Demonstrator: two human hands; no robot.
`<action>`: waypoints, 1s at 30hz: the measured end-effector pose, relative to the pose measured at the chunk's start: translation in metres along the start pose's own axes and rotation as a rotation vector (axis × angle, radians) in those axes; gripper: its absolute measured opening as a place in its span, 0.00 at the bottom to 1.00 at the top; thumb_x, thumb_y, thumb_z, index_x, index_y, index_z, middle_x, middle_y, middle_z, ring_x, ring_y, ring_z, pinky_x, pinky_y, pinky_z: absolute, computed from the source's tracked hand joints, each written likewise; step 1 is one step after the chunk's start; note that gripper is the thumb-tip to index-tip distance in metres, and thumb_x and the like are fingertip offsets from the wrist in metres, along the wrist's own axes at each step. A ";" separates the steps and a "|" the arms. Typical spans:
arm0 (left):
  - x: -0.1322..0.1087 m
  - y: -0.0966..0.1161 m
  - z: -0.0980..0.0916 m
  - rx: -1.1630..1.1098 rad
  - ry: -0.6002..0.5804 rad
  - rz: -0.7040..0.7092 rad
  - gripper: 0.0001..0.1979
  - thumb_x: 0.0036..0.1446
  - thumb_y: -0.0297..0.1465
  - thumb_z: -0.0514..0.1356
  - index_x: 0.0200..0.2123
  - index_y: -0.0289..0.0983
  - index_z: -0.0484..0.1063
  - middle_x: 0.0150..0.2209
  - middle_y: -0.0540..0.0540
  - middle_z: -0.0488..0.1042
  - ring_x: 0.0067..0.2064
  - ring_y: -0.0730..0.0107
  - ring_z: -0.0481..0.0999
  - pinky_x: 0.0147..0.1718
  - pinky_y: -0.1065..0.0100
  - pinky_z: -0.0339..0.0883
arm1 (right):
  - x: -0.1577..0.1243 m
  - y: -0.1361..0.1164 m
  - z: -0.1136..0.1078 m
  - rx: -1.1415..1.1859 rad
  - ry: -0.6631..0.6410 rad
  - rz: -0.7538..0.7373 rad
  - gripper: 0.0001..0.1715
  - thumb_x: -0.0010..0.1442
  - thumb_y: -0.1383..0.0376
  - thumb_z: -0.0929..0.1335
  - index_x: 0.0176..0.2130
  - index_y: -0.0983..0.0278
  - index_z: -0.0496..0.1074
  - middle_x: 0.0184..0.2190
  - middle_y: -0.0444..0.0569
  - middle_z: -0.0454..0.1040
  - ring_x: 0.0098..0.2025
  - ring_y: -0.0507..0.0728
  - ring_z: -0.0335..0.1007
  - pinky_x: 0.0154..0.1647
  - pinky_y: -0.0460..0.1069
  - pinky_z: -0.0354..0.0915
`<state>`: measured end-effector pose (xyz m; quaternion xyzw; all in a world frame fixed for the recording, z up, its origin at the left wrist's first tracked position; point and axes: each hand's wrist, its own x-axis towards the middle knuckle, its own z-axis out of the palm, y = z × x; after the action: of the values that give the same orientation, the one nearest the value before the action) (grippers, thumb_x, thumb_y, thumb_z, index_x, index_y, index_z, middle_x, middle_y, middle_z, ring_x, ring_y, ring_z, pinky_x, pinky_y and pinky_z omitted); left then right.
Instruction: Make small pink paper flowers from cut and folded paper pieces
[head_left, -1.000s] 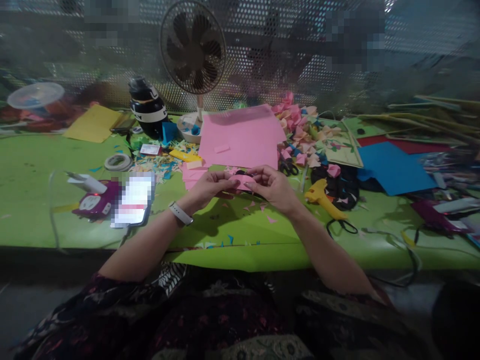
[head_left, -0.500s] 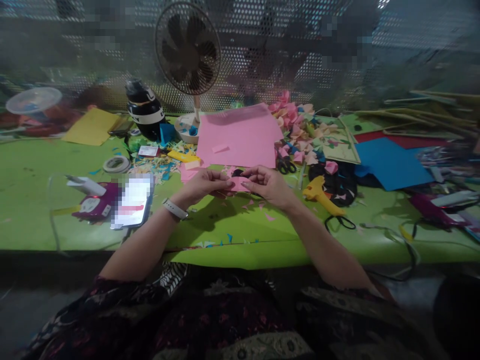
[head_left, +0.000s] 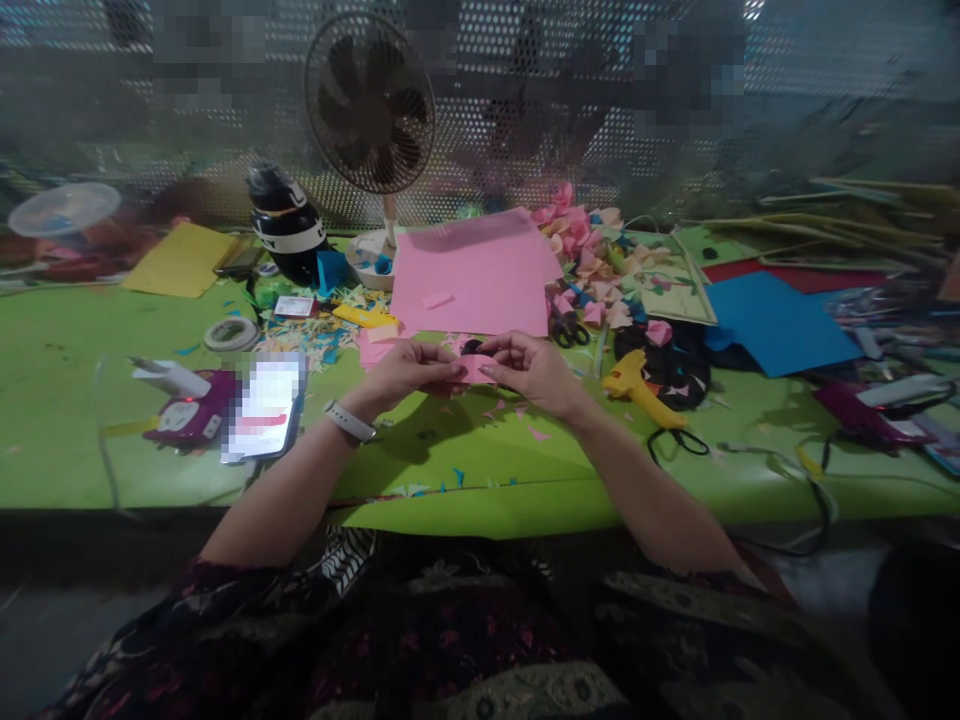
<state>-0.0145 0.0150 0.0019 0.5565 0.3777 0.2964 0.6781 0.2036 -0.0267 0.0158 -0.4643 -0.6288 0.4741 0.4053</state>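
Note:
A small pink paper piece (head_left: 475, 369) is stretched between my two hands above the green tabletop. My left hand (head_left: 409, 372), with a white band on its wrist, pinches the left end between thumb and fingers. At the other end, my right hand (head_left: 536, 372) grips the paper the same way. Just behind my hands lies a large pink sheet (head_left: 472, 270) with a small folded pink strip (head_left: 438, 300) on it. A dark object (head_left: 472, 347), partly hidden by my fingers, shows behind the paper piece. Small pink scraps (head_left: 538, 433) are scattered below my hands.
A yellow glue gun (head_left: 645, 390) and black scissors (head_left: 570, 328) lie to the right, near heaped paper flowers (head_left: 577, 235). On the left are a lit phone (head_left: 264, 408), a tape roll (head_left: 230, 334) and a black bottle (head_left: 289, 230). A fan (head_left: 370, 105) stands behind.
The view has shifted very slightly. Both hands keep their hold on the pink paper piece in nearly the same place.

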 end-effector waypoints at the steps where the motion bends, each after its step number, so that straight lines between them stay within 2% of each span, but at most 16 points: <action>1: 0.000 0.000 0.000 0.003 0.004 0.000 0.11 0.47 0.34 0.73 0.30 0.34 0.79 0.29 0.43 0.82 0.29 0.70 0.81 0.32 0.68 0.78 | 0.000 0.000 0.000 -0.007 0.001 0.000 0.19 0.53 0.57 0.75 0.42 0.63 0.72 0.29 0.43 0.73 0.30 0.51 0.70 0.28 0.48 0.70; 6: -0.001 0.005 -0.002 0.018 0.050 -0.020 0.11 0.47 0.33 0.74 0.30 0.33 0.79 0.31 0.43 0.82 0.29 0.72 0.80 0.34 0.68 0.78 | 0.003 0.004 0.000 0.004 0.017 -0.001 0.18 0.52 0.59 0.75 0.41 0.63 0.72 0.30 0.44 0.74 0.32 0.53 0.72 0.32 0.49 0.72; 10: 0.000 0.009 -0.015 0.036 0.112 -0.033 0.08 0.46 0.29 0.73 0.28 0.32 0.79 0.29 0.44 0.81 0.28 0.74 0.80 0.33 0.71 0.76 | 0.007 0.010 -0.002 -0.021 0.050 -0.026 0.17 0.50 0.63 0.75 0.40 0.62 0.73 0.30 0.44 0.75 0.33 0.52 0.72 0.37 0.50 0.73; 13: 0.003 0.010 -0.031 0.010 0.218 -0.042 0.07 0.47 0.26 0.73 0.28 0.31 0.78 0.27 0.44 0.81 0.27 0.73 0.80 0.34 0.70 0.77 | 0.013 0.017 -0.007 -0.058 0.126 -0.084 0.15 0.51 0.62 0.74 0.40 0.62 0.74 0.30 0.46 0.76 0.33 0.53 0.72 0.38 0.52 0.73; 15: 0.006 0.008 -0.040 -0.032 0.363 -0.007 0.05 0.49 0.24 0.71 0.28 0.31 0.78 0.27 0.43 0.80 0.29 0.72 0.81 0.35 0.70 0.77 | 0.017 0.021 -0.011 -0.083 0.177 -0.132 0.14 0.52 0.60 0.73 0.39 0.62 0.74 0.32 0.47 0.76 0.34 0.54 0.72 0.40 0.53 0.73; 17: 0.010 0.006 -0.042 -0.051 0.462 0.001 0.04 0.53 0.21 0.68 0.27 0.30 0.76 0.25 0.43 0.79 0.30 0.72 0.81 0.35 0.71 0.76 | 0.020 0.024 -0.013 -0.127 0.216 -0.162 0.13 0.54 0.59 0.72 0.39 0.62 0.74 0.33 0.48 0.77 0.35 0.55 0.73 0.42 0.54 0.72; 19: 0.015 0.002 -0.039 -0.063 0.491 -0.051 0.06 0.56 0.21 0.66 0.26 0.31 0.75 0.25 0.44 0.79 0.29 0.73 0.81 0.34 0.72 0.76 | 0.022 0.025 -0.015 -0.211 0.237 -0.178 0.13 0.56 0.59 0.71 0.41 0.62 0.74 0.34 0.49 0.77 0.36 0.56 0.73 0.44 0.55 0.72; 22: 0.024 -0.004 -0.030 -0.041 0.455 -0.137 0.06 0.56 0.23 0.66 0.27 0.32 0.75 0.26 0.45 0.80 0.27 0.74 0.80 0.31 0.72 0.75 | 0.020 0.022 -0.015 -0.444 0.207 -0.193 0.19 0.55 0.58 0.73 0.46 0.63 0.74 0.44 0.54 0.78 0.44 0.60 0.75 0.50 0.58 0.70; 25: 0.031 -0.009 -0.025 -0.011 0.374 -0.150 0.08 0.55 0.20 0.66 0.24 0.31 0.76 0.25 0.44 0.80 0.26 0.75 0.79 0.32 0.74 0.74 | 0.018 0.019 -0.016 -0.703 0.123 -0.153 0.29 0.50 0.59 0.76 0.51 0.64 0.73 0.51 0.58 0.75 0.54 0.67 0.72 0.55 0.61 0.67; 27: 0.034 -0.011 -0.024 0.013 0.314 -0.147 0.07 0.54 0.20 0.66 0.24 0.31 0.77 0.26 0.44 0.81 0.27 0.75 0.80 0.33 0.74 0.74 | 0.018 0.020 -0.015 -0.794 0.058 -0.094 0.29 0.52 0.61 0.76 0.53 0.65 0.73 0.51 0.59 0.76 0.53 0.68 0.72 0.53 0.61 0.67; 30: 0.034 -0.015 -0.025 0.065 0.242 -0.130 0.04 0.51 0.23 0.69 0.26 0.31 0.79 0.28 0.42 0.82 0.28 0.73 0.80 0.34 0.72 0.76 | 0.019 0.022 -0.017 -0.825 -0.017 -0.065 0.24 0.56 0.66 0.73 0.52 0.64 0.74 0.49 0.57 0.79 0.51 0.66 0.74 0.50 0.58 0.67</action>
<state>-0.0169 0.0535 -0.0210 0.5125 0.5014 0.3046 0.6271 0.2195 -0.0019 -0.0003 -0.5637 -0.7838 0.1731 0.1947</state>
